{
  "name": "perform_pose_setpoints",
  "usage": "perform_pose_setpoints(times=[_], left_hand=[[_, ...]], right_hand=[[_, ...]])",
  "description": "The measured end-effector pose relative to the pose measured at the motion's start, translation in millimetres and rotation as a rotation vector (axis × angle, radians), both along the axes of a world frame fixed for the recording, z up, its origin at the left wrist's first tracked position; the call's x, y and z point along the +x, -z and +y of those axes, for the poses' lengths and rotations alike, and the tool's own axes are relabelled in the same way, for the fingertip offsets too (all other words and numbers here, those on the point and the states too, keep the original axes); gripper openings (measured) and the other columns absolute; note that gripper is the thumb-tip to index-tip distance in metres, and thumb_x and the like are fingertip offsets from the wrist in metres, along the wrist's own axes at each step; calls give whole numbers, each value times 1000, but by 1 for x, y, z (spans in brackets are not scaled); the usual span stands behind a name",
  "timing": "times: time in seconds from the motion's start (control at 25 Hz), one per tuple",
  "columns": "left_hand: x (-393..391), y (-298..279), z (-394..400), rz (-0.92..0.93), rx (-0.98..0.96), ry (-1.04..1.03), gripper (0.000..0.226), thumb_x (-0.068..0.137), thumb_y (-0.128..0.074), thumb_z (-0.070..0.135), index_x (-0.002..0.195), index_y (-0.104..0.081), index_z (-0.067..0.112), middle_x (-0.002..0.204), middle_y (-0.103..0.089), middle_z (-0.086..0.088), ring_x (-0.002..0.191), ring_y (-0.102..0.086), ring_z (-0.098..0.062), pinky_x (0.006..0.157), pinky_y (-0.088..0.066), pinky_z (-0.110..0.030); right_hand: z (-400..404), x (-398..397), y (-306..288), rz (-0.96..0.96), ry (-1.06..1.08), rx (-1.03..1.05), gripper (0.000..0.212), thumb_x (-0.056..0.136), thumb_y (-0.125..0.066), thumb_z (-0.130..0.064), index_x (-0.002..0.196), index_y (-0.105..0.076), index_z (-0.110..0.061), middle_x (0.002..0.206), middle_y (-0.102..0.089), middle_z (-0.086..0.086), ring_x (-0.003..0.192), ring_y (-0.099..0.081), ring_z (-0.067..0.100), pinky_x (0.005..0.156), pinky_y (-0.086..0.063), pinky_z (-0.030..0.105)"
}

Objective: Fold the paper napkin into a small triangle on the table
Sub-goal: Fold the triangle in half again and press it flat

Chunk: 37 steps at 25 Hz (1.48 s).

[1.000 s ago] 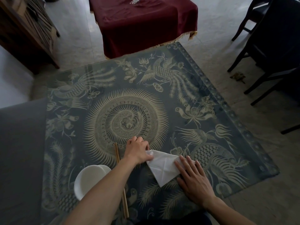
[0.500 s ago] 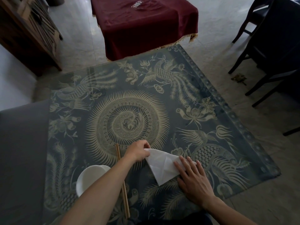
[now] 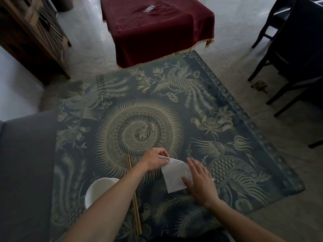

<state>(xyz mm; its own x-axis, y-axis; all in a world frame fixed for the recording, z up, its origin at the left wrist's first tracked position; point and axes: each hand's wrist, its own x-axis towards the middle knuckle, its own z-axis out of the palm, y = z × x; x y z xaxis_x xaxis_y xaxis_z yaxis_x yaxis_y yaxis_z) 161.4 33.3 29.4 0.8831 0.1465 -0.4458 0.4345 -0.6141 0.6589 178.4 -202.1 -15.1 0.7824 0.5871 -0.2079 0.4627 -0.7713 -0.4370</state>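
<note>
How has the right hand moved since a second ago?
Yes: the right hand slid left over the napkin, toward the chopsticks.

Dim room around a patterned glass table

A square table (image 3: 227, 105) with a dark blue top printed with pale phoenixes and a central swirl stands on a grey stone floor (image 3: 83, 42). Beyond it sits a low table draped in maroon cloth (image 3: 157, 30). A dark wooden cabinet (image 3: 33, 37) stands far left, dark chairs (image 3: 288, 49) far right, a grey cushioned seat (image 3: 26, 163) at left
</note>
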Motion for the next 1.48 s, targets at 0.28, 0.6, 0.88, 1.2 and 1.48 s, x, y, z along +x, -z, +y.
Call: perform_pose_setpoints(times=[0.28, 0.6, 0.88, 1.2, 1.48], left_hand=[[0, -5, -1, -39, -64, 3, 7, 84, -72, 27, 88, -67, 28, 91, -66, 8, 84, -61, -7, 69, -45, -22], [-9, 8, -10, -113, -34, -225, 36, 81, -73, 23, 115, -61, 25, 116, -53, 5, 107, -52, -13, 93, -47, -34], [-53, 26, -35, -260, 157, -180, 52, 82, -70, 45, 127, -56, 23, 121, -49, 3, 113, -44, -13, 96, -39, -30], [-79, 40, -50, -303, 396, 53, 38, 79, -67, 53, 105, -65, 25, 110, -57, 7, 108, -47, -12, 94, -38, -31], [-75, 36, -47, -306, 324, -77, 7, 84, -70, 28, 89, -69, 22, 92, -64, 8, 91, -58, -14, 82, -46, -34]], right_hand=[[20, 38, -13, 146, 116, 20, 18, 86, -61, -50, 94, -65, -34, 97, -62, -12, 98, -52, 15, 80, -46, 38], [23, 32, -21, 548, 236, 333, 35, 87, -67, -22, 115, -51, -34, 77, -69, 6, 76, -63, 19, 72, -52, 35], [17, 27, -22, 656, 364, 515, 25, 90, -65, -12, 103, -74, -31, 76, -65, -4, 74, -60, 11, 68, -46, 21], [17, 24, -26, 789, 341, 584, 29, 82, -70, 2, 99, -76, -21, 72, -55, 6, 71, -54, 14, 67, -48, 24], [17, 27, -23, 658, 298, 463, 28, 80, -72, 1, 95, -75, -22, 75, -62, 2, 70, -58, 13, 69, -51, 23]])
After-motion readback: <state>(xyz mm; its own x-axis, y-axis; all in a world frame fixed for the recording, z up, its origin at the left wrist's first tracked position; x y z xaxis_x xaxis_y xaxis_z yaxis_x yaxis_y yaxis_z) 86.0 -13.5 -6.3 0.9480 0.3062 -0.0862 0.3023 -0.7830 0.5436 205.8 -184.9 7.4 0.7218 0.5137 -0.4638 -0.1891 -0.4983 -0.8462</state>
